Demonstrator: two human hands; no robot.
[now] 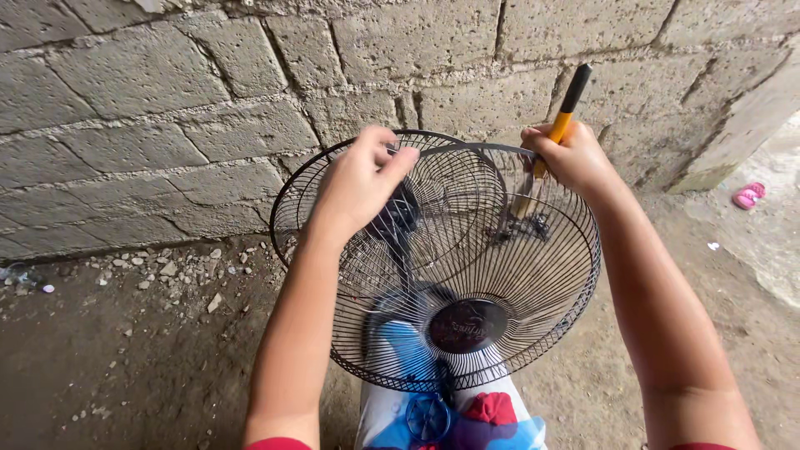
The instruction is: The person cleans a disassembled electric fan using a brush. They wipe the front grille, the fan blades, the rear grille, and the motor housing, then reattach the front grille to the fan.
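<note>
Front fan grille (pixel 492 325) leans on my lap, tipped off the rear grille (pixel 333 179) behind it. Mid-step: prying the two guards apart, I'd say. My left hand (pixel 360 185) pinches the rims together; my right hand (pixel 575 158) fists a yellow-handled screwdriver (pixel 557 132), tip at the wires. Next needs careful leverage at the rim. Black wire, dusty. Block wall (pixel 167 100) beyond.

In my left hand (pixel 360 179) I pinch the top rim of the rear fan guard (pixel 333 187), a round black wire cage standing nearly upright. The front fan guard (pixel 508 283) tilts toward me, dark round badge at its centre. My right hand (pixel 573 157) grips a yellow-and-black-handled brush (pixel 553 137), bristles pressed onto the wires.
</note>
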